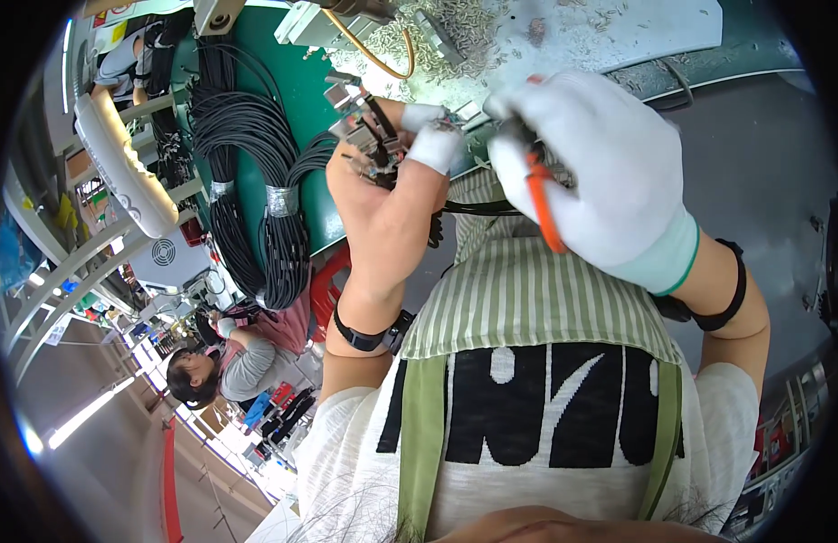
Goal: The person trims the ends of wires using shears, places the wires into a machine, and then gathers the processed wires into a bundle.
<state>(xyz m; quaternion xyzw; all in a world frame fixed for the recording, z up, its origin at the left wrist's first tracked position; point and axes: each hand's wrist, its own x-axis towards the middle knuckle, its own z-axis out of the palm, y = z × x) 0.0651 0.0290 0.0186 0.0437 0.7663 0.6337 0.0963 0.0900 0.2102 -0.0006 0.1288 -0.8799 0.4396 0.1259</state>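
My left hand (pixel 383 195) is bare, with white wraps on the thumb and a fingertip. It grips the end of a black cable (pixel 478 208) where small metal connector parts and thin wires (pixel 369 145) stick out. My right hand (pixel 600 167) wears a white glove and holds an orange-handled hand tool (pixel 540 204). The tool's tip is hidden behind the glove, close to the connector end. Both hands are close together above the edge of a green workbench (pixel 301 100). A black band sits on each wrist.
Several coils of black cable (pixel 247 163), bound with silver tape, lie on the green bench to the left. A pale surface strewn with small metal scraps (pixel 563 27) is behind the hands. Another person (pixel 215 366) sits at lower left by white racks (pixel 120 167).
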